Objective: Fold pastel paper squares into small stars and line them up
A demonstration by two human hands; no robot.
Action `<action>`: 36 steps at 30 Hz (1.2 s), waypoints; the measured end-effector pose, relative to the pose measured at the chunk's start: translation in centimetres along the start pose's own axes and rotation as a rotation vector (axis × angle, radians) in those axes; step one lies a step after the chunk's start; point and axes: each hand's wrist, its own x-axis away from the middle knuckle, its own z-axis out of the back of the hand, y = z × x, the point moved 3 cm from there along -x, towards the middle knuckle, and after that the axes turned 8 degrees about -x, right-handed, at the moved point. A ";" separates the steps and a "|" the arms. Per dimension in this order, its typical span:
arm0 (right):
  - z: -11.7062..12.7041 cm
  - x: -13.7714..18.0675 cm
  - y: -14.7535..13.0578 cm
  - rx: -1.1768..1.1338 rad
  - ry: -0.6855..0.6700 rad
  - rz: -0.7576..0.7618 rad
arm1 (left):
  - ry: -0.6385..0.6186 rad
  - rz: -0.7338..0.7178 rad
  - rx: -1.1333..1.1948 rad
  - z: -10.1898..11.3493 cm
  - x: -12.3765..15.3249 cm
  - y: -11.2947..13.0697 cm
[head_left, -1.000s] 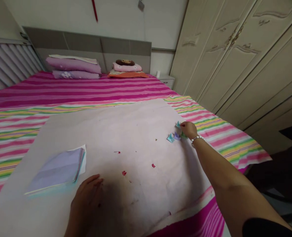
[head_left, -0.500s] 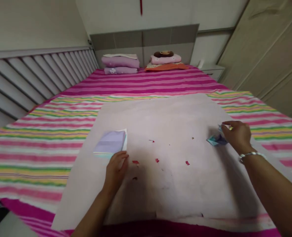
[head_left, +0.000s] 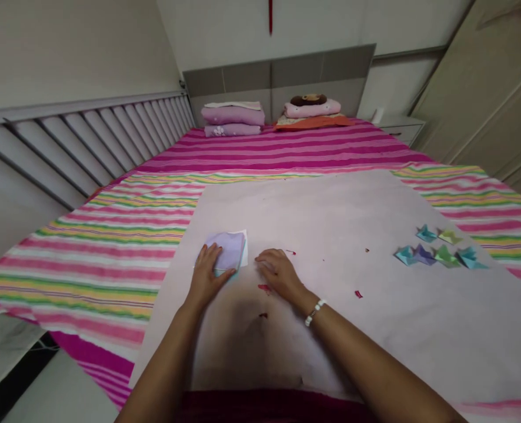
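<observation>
A small stack of pastel paper squares [head_left: 231, 249], lilac on top, lies on a pale pink sheet [head_left: 340, 211] spread over the bed. My left hand [head_left: 207, 275] rests flat on the stack's near left corner, fingers stretched out. My right hand [head_left: 278, 273], with a bead bracelet at the wrist, lies palm down on the sheet just right of the stack, fingers loosely extended and holding nothing. Several small folded paper figures [head_left: 439, 249] in blue, purple and green sit in a cluster at the right, away from both hands.
Small red paper scraps [head_left: 357, 293] dot the sheet. The striped pink bedspread [head_left: 123, 235] runs to a grey headboard with folded bedding [head_left: 233, 119] and a cushion pile [head_left: 312, 113]. A slatted rail [head_left: 66, 153] lines the left; wardrobe doors [head_left: 498, 106] stand at the right.
My right hand let go of the folded figures at the right and moved left to beside the paper stack. My left hand slid forward onto the stack. The view turned left.
</observation>
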 end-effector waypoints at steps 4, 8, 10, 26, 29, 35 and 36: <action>-3.2 -1.4 0.3 0.051 -0.068 0.021 | -0.064 0.030 -0.060 -1.5 0.2 -0.8; -4.4 -1.8 1.2 0.100 -0.084 0.018 | -0.089 0.058 -0.060 -2.6 0.8 -1.1; -4.7 -1.6 1.5 0.111 -0.085 0.014 | -0.082 0.063 -0.046 -2.9 1.1 -1.1; -5.1 -0.2 1.8 0.236 -0.075 0.071 | -0.077 0.070 -0.005 -3.2 1.5 -1.3; -5.1 -0.2 1.8 0.238 -0.080 0.077 | -0.073 0.075 0.002 -3.2 1.5 -1.3; -5.2 -0.1 1.8 0.233 -0.094 0.102 | -0.064 0.072 0.009 -3.2 1.4 -1.3; -5.2 -0.1 1.8 0.236 -0.098 0.107 | -0.067 0.072 0.008 -3.2 1.5 -1.3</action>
